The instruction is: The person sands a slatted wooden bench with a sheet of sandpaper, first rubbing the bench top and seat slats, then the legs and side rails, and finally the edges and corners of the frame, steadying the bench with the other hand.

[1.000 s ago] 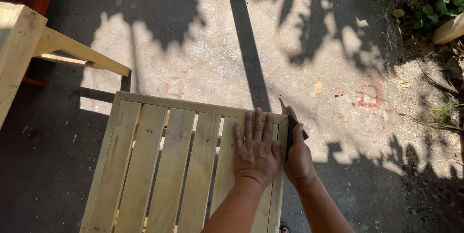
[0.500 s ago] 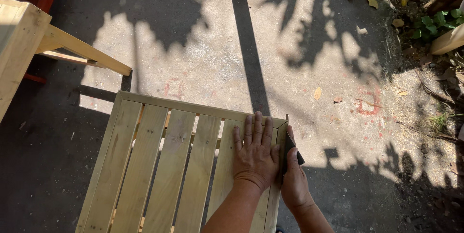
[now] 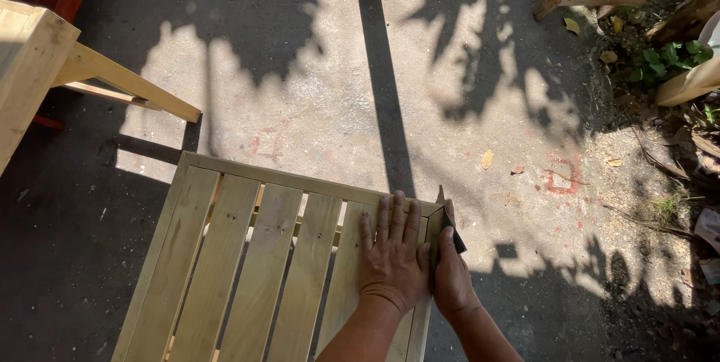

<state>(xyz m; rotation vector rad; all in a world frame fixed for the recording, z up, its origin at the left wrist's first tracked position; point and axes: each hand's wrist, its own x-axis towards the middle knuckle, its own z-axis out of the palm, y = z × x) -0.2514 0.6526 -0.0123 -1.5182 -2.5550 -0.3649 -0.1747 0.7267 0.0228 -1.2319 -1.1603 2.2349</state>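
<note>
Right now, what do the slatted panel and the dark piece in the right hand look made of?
Pale slatted panel: bare, unfinished wood, with visible grain and no paint. Small dark folded sheet in the right hand: probably sandpaper, thin and matte, though its grit is too small to see.

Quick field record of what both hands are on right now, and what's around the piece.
left hand: flat, fingers spread, on slatted wooden panel
right hand: holds dark sanding sheet against the panel's right edge
ground: concrete floor, patchy shade
nearby: pale wooden frame at left; dry leaf beyond the panel
</note>
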